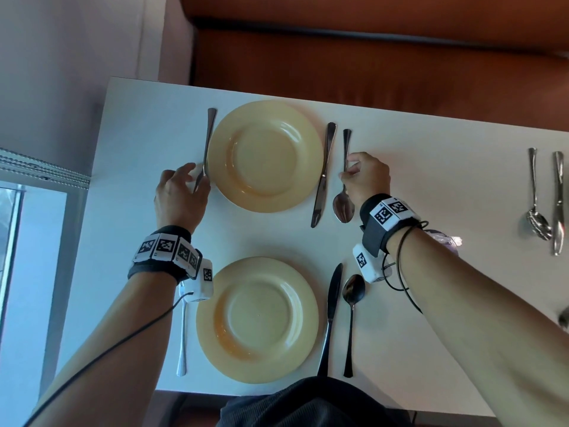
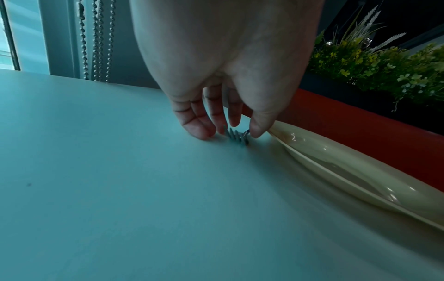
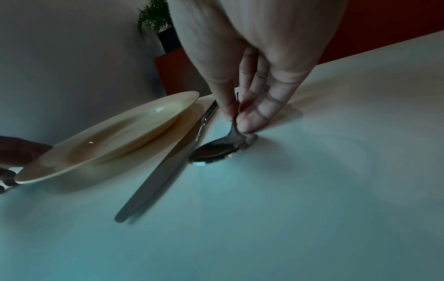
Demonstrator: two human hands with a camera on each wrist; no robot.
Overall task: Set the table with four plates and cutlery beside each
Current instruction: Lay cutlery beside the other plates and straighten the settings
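Two yellow plates lie on the white table (image 1: 135, 229), a far plate (image 1: 263, 155) and a near plate (image 1: 257, 318). My left hand (image 1: 197, 180) pinches the far fork (image 1: 207, 140) near its tines (image 2: 236, 136), just left of the far plate (image 2: 360, 171). A knife (image 1: 323, 174) lies right of that plate. My right hand (image 1: 348, 175) pinches the neck of a spoon (image 1: 344, 208) beside the knife (image 3: 163, 171), and the spoon bowl (image 3: 223, 150) rests on the table. The near plate has a fork (image 1: 183, 334), knife (image 1: 331, 315) and spoon (image 1: 352, 315).
A loose spoon (image 1: 537, 204) and knife (image 1: 558, 204) lie at the table's right side. An orange bench (image 1: 369, 72) runs behind the far edge. A window with a bead chain (image 2: 96, 38) is on the left, and plants (image 2: 384, 62) stand beyond the bench.
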